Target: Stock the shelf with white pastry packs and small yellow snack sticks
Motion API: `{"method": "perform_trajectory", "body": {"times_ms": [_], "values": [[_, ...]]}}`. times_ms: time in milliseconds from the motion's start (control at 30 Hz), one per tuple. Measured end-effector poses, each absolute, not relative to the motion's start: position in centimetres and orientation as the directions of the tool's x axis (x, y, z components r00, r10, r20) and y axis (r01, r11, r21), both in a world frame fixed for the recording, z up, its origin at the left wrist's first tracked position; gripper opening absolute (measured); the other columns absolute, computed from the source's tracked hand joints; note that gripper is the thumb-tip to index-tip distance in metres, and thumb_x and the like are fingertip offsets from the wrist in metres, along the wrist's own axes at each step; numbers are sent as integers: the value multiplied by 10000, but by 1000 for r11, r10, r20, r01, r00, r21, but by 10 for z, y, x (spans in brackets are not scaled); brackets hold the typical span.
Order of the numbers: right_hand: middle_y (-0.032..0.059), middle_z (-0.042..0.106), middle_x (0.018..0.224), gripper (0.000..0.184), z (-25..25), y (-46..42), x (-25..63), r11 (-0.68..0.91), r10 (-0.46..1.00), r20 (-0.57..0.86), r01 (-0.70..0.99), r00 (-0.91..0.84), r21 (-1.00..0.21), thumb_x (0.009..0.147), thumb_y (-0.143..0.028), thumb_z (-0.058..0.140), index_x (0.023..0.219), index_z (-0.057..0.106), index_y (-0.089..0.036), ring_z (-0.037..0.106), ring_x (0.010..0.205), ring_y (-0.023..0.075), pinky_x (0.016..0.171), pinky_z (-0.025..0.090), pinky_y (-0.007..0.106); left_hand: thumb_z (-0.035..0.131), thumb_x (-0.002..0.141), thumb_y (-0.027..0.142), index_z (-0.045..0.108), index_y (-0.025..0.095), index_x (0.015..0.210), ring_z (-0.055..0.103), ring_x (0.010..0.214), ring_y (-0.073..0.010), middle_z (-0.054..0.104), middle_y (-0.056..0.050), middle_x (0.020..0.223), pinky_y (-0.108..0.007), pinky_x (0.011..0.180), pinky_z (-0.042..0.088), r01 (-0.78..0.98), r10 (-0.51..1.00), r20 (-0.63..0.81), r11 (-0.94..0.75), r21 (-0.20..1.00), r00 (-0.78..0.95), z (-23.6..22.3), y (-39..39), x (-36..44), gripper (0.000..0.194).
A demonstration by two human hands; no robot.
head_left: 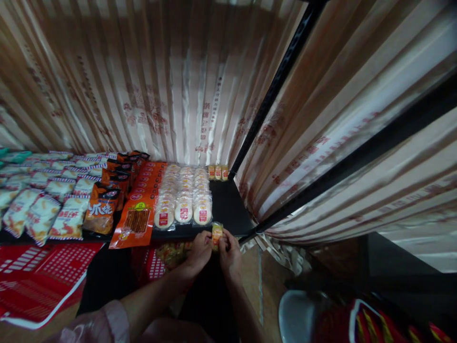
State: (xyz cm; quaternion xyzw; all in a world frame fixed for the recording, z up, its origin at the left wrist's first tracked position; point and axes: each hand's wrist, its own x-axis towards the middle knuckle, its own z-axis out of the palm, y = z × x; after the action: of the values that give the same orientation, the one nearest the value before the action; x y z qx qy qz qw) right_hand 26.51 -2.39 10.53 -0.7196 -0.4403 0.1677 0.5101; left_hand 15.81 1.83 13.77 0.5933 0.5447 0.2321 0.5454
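Observation:
My left hand (pixel 199 252) and my right hand (pixel 230 252) meet at the front edge of a black shelf (pixel 228 205). Together they pinch a small yellow-orange snack packet (pixel 217 235), held upright between the fingertips. Just behind the packet lie rows of round white cakes in clear wrappers (pixel 185 195). Three more small yellow packets (pixel 218 172) stand at the back of the shelf by the curtain.
Orange flat packs (pixel 137 216), dark orange bags (pixel 103 207) and white-orange snack bags (pixel 43 209) fill the shelf's left side. A red-and-white sheet (pixel 39 281) hangs below. Striped curtains (pixel 171 81) back the shelf; black frame bars (pixel 278 78) run right. A white stool (pixel 296 314) stands low right.

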Motion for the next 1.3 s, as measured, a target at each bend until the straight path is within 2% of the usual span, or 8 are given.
{"method": "perform_trajectory", "body": {"times_ms": [200, 500, 867, 1067, 1300], "values": [[113, 611, 1000, 407, 98, -15, 283, -121, 788, 164, 410, 594, -904, 824, -419, 474, 1101, 601, -148, 625, 823, 190, 784, 527, 345, 367, 850, 248, 604, 149, 969, 582, 979, -173, 638, -81, 1035, -238, 854, 426, 428, 901, -256, 90, 899, 349, 139, 28, 176, 283], [102, 613, 1002, 379, 101, -4, 302, -112, 769, 177, 403, 615, -908, 798, -418, 490, 1052, 636, -176, 634, 817, 190, 772, 531, 347, 338, 888, 206, 598, 133, 962, 584, 929, -165, 638, -94, 1009, -235, 806, 422, 543, 881, -325, 95, 834, 345, 137, 45, 208, 280], [120, 624, 1037, 399, 89, 25, 323, -96, 722, 291, 508, 628, -856, 799, -419, 484, 1080, 639, -181, 603, 907, 223, 854, 497, 406, 356, 898, 223, 601, 128, 1051, 566, 1029, -185, 617, -113, 1083, -241, 863, 397, 665, 869, -385, 92, 741, 310, 168, 63, 231, 304], [134, 613, 1077, 449, 89, 35, 328, -86, 728, 325, 550, 604, -831, 798, -415, 483, 1144, 612, -160, 577, 985, 232, 909, 464, 407, 349, 897, 211, 597, 112, 1071, 558, 1026, -188, 603, -132, 1104, -243, 872, 397, 659, 877, -379, 100, 745, 296, 167, 75, 242, 319], [139, 624, 1086, 456, 87, 44, 329, -83, 737, 381, 634, 558, -769, 789, -325, 439, 1179, 594, -148, 553, 1003, 241, 894, 448, 403, 354, 896, 204, 605, 108, 1050, 566, 1009, -192, 608, -136, 1093, -230, 836, 408, 654, 879, -395, 135, 744, 267, 165, 85, 249, 310]]}}
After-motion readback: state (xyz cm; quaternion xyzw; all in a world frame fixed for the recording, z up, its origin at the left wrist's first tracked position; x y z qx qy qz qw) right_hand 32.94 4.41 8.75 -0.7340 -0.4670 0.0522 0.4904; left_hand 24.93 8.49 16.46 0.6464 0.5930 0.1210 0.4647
